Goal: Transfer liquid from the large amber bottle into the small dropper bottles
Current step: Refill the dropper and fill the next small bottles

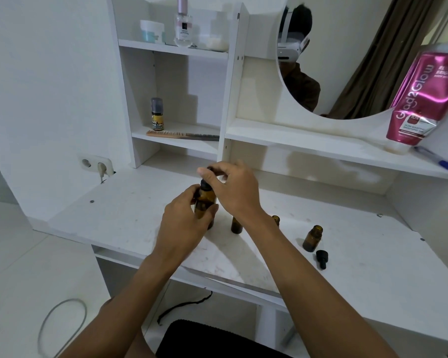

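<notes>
The large amber bottle (205, 202) stands upright on the white desk (130, 218), and my left hand (184, 223) is wrapped around its body. My right hand (233, 189) is above it, fingers pinched on the black dropper cap (206, 184) at the bottle's neck. Just right of the large bottle a small amber bottle (235, 225) stands partly behind my right wrist. Another small bottle (276, 219) peeks out past my right forearm. A third small amber bottle (312, 238) stands open further right, with a loose black dropper cap (321, 258) lying in front of it.
A shelf unit rises behind the desk with a comb (183, 135), a small spray bottle (157, 114) and jars. A pink tube (422, 99) and a blue pen (440, 161) rest on the right ledge under a round mirror (360, 60). A wall socket (96, 164) sits at the left.
</notes>
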